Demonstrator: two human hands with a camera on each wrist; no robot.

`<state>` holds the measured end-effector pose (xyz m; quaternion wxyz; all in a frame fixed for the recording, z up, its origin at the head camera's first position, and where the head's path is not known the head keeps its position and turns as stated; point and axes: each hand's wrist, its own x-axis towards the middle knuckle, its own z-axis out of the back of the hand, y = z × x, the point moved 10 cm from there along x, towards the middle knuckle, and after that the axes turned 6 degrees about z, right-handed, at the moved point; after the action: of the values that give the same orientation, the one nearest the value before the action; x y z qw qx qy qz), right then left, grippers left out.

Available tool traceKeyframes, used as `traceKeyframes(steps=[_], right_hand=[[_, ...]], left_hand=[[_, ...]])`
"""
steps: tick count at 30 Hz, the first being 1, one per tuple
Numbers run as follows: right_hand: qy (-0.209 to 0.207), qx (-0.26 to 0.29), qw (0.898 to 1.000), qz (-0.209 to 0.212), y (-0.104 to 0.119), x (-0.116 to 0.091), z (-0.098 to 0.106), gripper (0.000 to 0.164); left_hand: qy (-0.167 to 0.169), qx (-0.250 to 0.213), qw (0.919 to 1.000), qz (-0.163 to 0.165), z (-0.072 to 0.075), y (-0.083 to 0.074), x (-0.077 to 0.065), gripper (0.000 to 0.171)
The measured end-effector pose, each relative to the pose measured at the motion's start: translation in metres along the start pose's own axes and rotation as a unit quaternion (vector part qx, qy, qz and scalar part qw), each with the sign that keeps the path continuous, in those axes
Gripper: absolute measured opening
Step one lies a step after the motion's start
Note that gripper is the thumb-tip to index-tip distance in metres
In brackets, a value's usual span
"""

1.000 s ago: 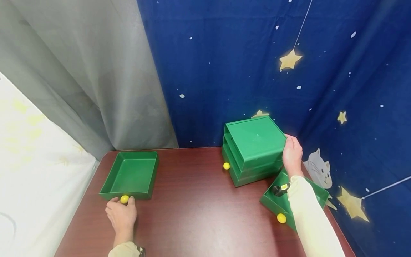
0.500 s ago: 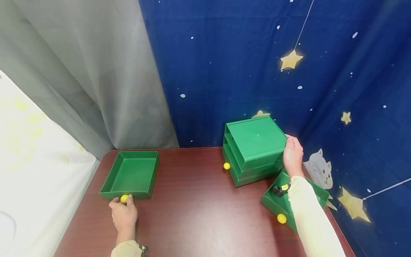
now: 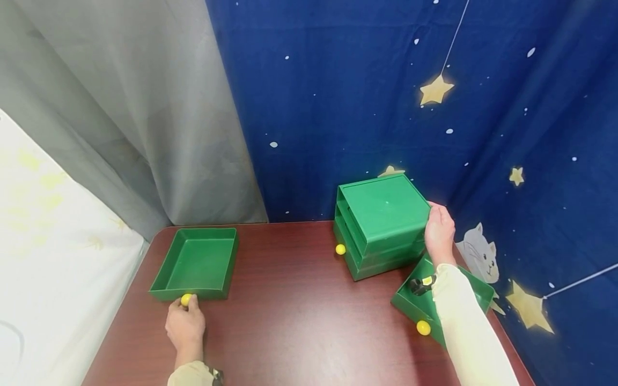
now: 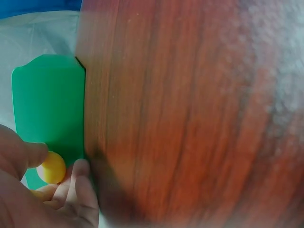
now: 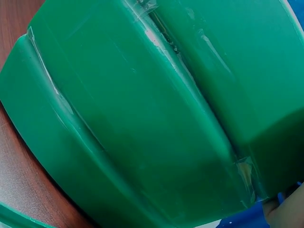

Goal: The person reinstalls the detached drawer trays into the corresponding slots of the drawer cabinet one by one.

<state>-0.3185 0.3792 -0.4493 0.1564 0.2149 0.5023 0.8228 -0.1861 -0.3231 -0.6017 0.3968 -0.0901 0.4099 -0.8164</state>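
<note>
On the left of the table, my left hand (image 3: 185, 327) pinches the yellow knob (image 4: 53, 167) at the front of a loose green drawer (image 3: 161, 294). This drawer lies flat. A green drawer cabinet (image 3: 391, 209) stands at the back right, with open slots above its lowest drawer. My right hand (image 3: 440, 230) holds its right side near the upper corner, some fingers hidden behind the edge. The right wrist view shows the cabinet's taped side and a small part of that hand at the lower right.
A second loose green drawer (image 3: 407, 305) lies under my right forearm, beside the cabinet, its yellow knob (image 3: 423, 328) facing the front. Another yellow knob (image 3: 340, 250) marks the cabinet's lowest drawer. Grey and blue curtains (image 3: 328, 107) hang behind the brown table (image 3: 289, 321).
My left hand's fingers have drawn in closer around the yellow knob, and the hand has shifted slightly to the right. The right hand, cabinet and both loose drawers stay where they were.
</note>
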Motion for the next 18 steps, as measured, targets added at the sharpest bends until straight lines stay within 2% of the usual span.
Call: traceKeyframes(steps=[8, 18], right_hand=[[-0.005, -0.002, 1.000, -0.001, -0.0011, -0.0008, 0.0016, 0.052], [-0.002, -0.006, 1.000, -0.003, -0.0009, 0.0003, 0.0010, 0.051]], left_hand=[[-0.005, -0.006, 0.9999, 0.010, 0.0051, -0.0012, -0.0009, 0.060], [-0.028, -0.006, 0.9996, 0.003, 0.0065, 0.0016, -0.0009, 0.062]])
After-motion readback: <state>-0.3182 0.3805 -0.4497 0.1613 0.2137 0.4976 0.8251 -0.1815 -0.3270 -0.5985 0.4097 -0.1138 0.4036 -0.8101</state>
